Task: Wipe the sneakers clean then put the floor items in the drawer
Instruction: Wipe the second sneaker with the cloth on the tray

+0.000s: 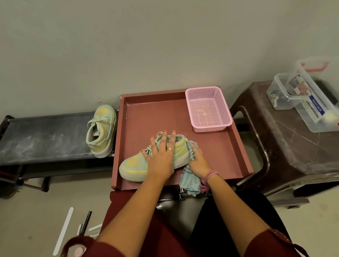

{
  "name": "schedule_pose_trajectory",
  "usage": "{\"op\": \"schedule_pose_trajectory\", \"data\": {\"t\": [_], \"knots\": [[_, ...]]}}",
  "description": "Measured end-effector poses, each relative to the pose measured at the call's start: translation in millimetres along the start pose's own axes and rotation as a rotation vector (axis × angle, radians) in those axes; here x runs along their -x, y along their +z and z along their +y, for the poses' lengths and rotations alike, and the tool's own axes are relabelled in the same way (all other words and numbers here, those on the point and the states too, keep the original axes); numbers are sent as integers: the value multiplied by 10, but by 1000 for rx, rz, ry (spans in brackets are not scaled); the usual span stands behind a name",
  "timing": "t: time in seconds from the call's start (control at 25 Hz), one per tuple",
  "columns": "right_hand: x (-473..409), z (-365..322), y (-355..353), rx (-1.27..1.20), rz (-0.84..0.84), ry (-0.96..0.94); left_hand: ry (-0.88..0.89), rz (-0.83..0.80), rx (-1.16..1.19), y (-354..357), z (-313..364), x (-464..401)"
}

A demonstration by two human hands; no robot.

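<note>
A yellow and mint sneaker (134, 167) lies on its side in the open reddish drawer (161, 112), toe pointing left. My left hand (161, 155) lies flat on its upper with the fingers spread. My right hand (198, 162) holds a light blue striped cloth (190, 179) against the sneaker's heel; the cloth's end hangs over the drawer's front edge. The second sneaker (102, 131) stands on the dark bench (45, 136) to the left of the drawer. On the floor at the lower left lie a white strip (63, 231), a black pen (86, 221) and some small pieces.
A pink mesh basket (208, 109) sits in the drawer's far right corner. A brown plastic stool (294, 144) at the right carries clear plastic boxes (313, 97). A plain wall runs behind everything. My knees are in front of the drawer.
</note>
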State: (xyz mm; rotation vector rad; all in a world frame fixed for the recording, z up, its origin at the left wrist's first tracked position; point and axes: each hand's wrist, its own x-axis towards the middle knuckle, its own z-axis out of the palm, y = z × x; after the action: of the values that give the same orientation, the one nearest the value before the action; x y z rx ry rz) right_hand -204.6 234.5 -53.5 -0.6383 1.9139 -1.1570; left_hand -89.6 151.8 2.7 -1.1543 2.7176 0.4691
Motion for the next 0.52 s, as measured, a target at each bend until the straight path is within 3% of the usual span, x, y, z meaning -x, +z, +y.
{"op": "schedule_pose_trajectory", "data": {"t": [0.16, 0.28, 0.4, 0.52], "knots": [[50, -150, 16, -61, 21, 16, -58, -64, -52, 6, 141, -99], [278, -247, 140, 101, -2, -77, -58, -20, -4, 7, 102, -59], [426, -239, 94, 283, 32, -260, 30, 26, 130, -85, 13, 11], [335, -412, -296, 218, -32, -203, 195, 100, 295, -151, -31, 150]]}}
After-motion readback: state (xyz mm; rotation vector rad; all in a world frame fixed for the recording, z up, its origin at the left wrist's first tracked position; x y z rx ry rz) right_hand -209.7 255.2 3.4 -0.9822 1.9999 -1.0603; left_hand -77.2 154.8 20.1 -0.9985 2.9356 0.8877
